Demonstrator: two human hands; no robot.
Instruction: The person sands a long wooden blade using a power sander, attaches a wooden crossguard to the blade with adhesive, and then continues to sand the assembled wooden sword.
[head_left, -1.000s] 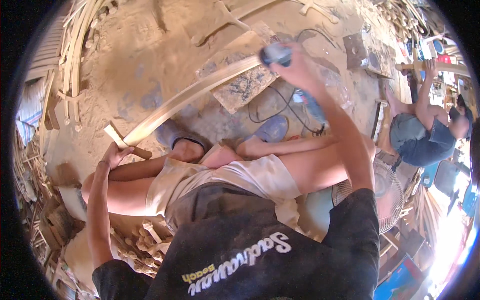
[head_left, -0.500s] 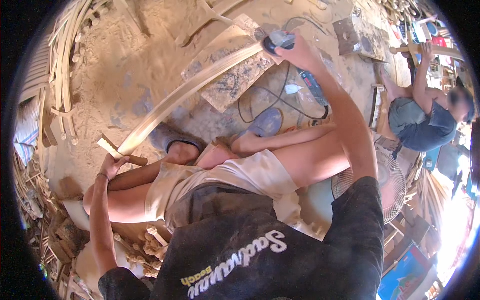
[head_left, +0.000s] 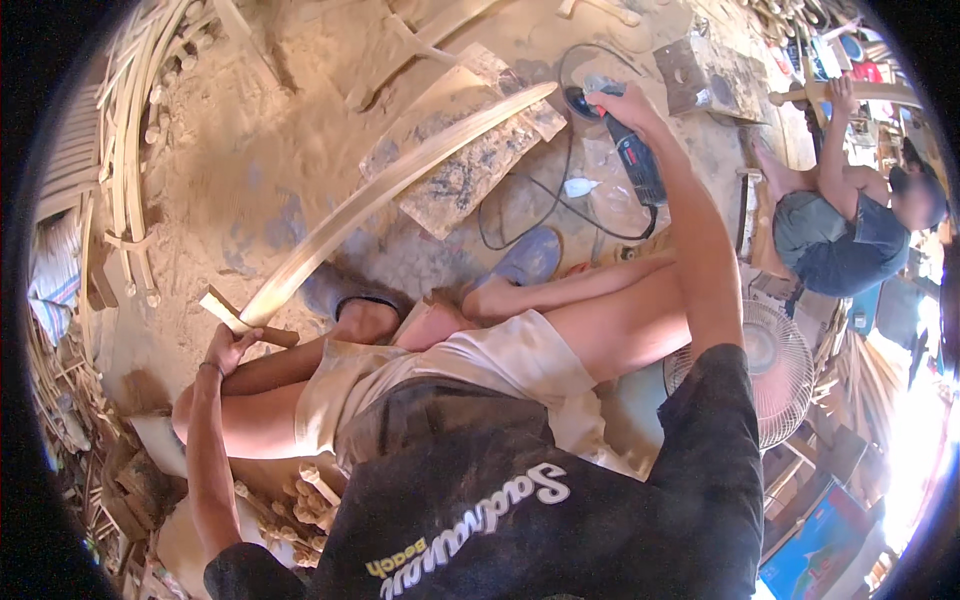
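A pale wooden sword (head_left: 370, 200) with a curved blade slants up and right from my left hand (head_left: 232, 350). That hand is closed round its grip, just below the short wooden crossguard (head_left: 222, 312). The blade passes over a worn wooden block (head_left: 440, 208), and its tip lies past the block's upper part. My right hand (head_left: 625, 108) is wrapped round the head end of an angle grinder (head_left: 640, 170). The grinder's dark disc (head_left: 578, 102) is a little to the right of the blade tip, apart from it. A cord trails from the grinder's rear end.
Several wooden swords (head_left: 125, 170) stand at the left. A second block (head_left: 705, 75) is at the upper right. Near my right leg stands a fan (head_left: 775, 370). Another person (head_left: 850, 220) sits at the right, holding a wooden sword (head_left: 870, 93). Sandy dust covers the floor.
My right hand has moved right with the angle grinder, off the blade's tip, which now shows bare. The sword has shifted slightly; my left hand keeps its grip.
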